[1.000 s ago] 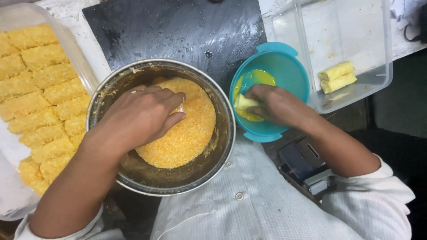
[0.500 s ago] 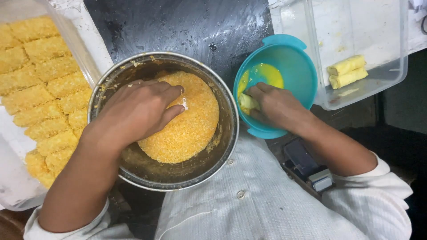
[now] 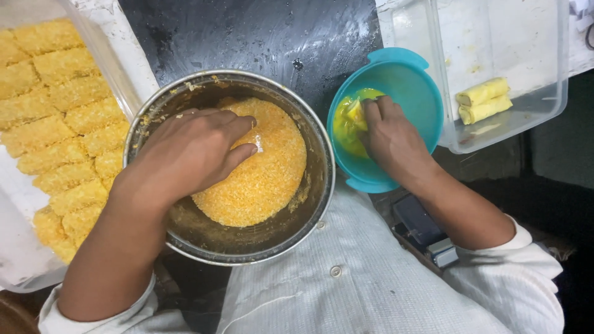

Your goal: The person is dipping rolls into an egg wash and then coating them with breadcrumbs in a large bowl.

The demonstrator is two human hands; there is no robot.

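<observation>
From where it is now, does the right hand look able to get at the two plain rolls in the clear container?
Probably yes: right hand is in the teal bowl beside the open container; nothing covers the rolls.

Left hand (image 3: 192,151) pressing into orange breadcrumbs (image 3: 266,179) inside round steel bowl (image 3: 322,204). Right hand (image 3: 393,139) dipping pale yellow roll (image 3: 355,114) in round teal plastic bowl (image 3: 414,80). Crumbed pieces (image 3: 59,117) stacked at left; two plain rolls (image 3: 484,99) in clear plastic tub (image 3: 550,93).

A single head-worn camera is looking almost straight down from close above, taking in the person's lap and shirt at the bottom edge. It is framing a steel bowl (image 3: 230,166) at centre, with trays cut off at both sides.
</observation>
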